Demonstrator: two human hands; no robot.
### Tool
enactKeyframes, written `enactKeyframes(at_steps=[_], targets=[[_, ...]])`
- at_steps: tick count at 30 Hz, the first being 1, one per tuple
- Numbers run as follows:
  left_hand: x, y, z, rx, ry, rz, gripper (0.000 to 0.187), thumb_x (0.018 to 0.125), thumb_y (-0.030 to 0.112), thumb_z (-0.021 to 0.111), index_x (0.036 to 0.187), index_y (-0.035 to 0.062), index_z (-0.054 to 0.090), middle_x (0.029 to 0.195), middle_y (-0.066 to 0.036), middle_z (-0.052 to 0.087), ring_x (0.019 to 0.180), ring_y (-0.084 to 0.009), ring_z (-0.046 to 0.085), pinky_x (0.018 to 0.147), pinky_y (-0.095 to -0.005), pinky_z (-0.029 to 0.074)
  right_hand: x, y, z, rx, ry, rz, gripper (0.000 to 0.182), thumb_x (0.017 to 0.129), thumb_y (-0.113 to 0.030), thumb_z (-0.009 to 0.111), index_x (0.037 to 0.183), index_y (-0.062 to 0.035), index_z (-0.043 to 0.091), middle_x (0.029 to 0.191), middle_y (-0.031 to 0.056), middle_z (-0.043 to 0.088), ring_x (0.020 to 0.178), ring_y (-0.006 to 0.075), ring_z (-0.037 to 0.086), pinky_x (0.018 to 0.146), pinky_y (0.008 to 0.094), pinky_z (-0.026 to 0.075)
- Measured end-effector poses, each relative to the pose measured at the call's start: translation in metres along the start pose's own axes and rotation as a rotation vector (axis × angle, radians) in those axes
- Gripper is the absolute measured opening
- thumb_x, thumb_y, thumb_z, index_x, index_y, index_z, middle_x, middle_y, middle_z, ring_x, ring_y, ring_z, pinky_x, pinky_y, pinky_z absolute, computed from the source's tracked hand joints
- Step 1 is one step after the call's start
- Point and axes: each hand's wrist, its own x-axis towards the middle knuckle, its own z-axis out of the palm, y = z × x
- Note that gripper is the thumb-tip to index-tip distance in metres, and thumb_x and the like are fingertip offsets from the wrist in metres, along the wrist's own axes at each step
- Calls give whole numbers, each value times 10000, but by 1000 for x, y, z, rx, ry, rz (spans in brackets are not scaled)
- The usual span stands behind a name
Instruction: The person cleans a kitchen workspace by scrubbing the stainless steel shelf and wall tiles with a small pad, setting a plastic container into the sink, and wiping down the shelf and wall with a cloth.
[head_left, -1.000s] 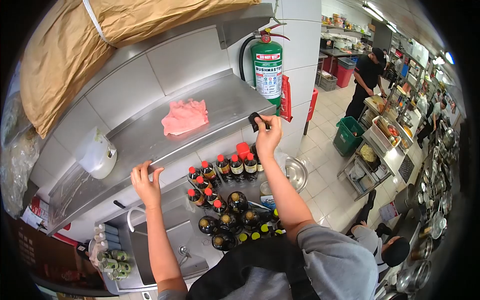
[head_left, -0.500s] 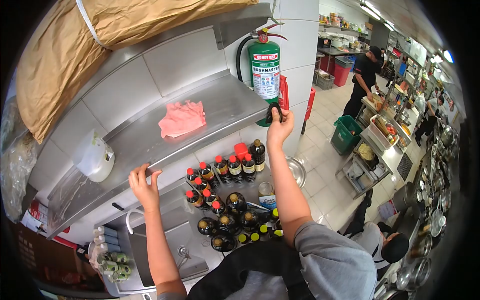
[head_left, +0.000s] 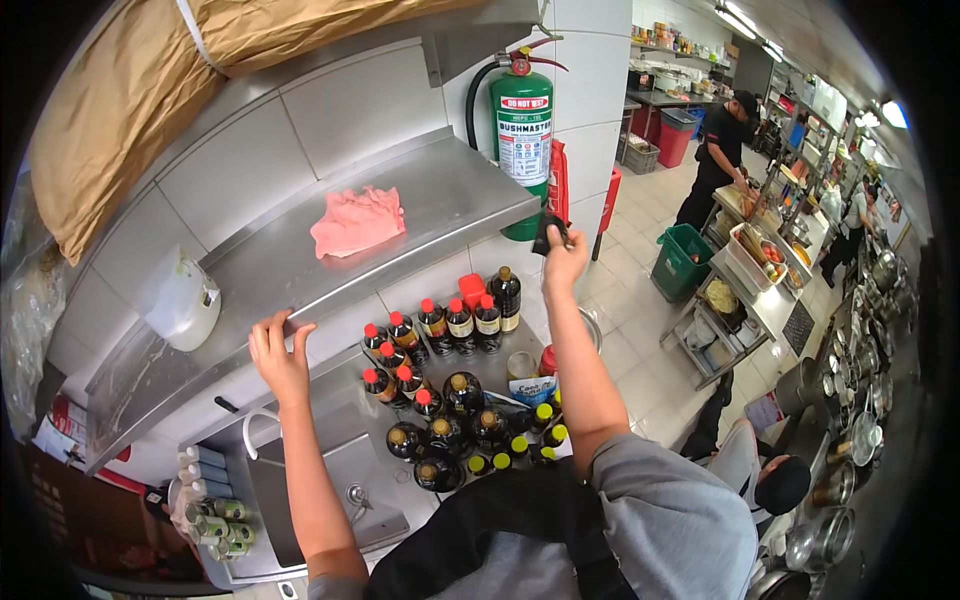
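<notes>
My left hand is at the front edge of the steel shelf, fingers stretched and thumb apart, with nothing in it. A small black object is pinched in my right hand, just off the shelf's right end and below the green fire extinguisher; I cannot tell what kind of thing it is. On the shelf lie a crumpled pink cloth and a whitish plastic container. Below my hands, several dark bottles with red caps stand on the steel counter, beside dark bottles with gold caps.
A sink with a white tap is at the lower left, beside several stacked cans. A big brown paper bundle sits overhead. Co-workers stand by a prep table right of a green bin; another person is close behind me.
My right hand has lowered slightly and turned with the black object, which is now a little away from the shelf end. My left hand stays at the shelf edge; the view has shifted slightly.
</notes>
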Motion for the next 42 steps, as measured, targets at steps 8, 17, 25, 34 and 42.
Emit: enactKeyframes(at_steps=[8, 17, 25, 34, 42], targets=[[2, -2, 3, -7, 13, -15, 426, 734, 318, 836, 1072, 101, 694, 951, -68, 574, 895, -282, 561, 831, -417, 453, 5, -22, 30, 176, -178, -168, 211, 822, -10, 790, 894, -25, 592, 859, 28, 593, 783, 121, 559, 741, 270, 470], [2, 0, 3, -3, 23, -18, 433, 729, 321, 839, 1070, 97, 694, 949, -64, 574, 899, -274, 559, 818, -409, 456, 11, -29, 38, 89, -52, -225, 194, 849, -11, 764, 838, -27, 571, 863, 34, 578, 718, 118, 522, 694, 254, 451], [3, 0, 3, -29, 21, -22, 423, 715, 314, 844, 1044, 95, 694, 967, -70, 585, 886, -277, 557, 816, -417, 454, 2, -42, 39, 12, -18, -184, 199, 849, -8, 770, 903, -28, 579, 897, 29, 610, 760, 116, 533, 727, 269, 465], [5, -5, -12, -55, -108, -33, 411, 730, 195, 823, 1105, 104, 680, 998, -72, 604, 944, -289, 580, 853, -421, 465, -245, -77, 111, -401, -691, -839, 111, 802, -159, 626, 841, -200, 721, 833, 3, 605, 880, 197, 590, 799, 397, 357], [5, -11, -14, -128, -61, -79, 395, 699, 80, 817, 1076, 94, 700, 935, -58, 591, 889, -264, 579, 836, -409, 463, -210, -102, 105, -478, -662, -876, 142, 785, -184, 773, 887, -140, 686, 855, 31, 630, 842, 246, 616, 757, 435, 389]])
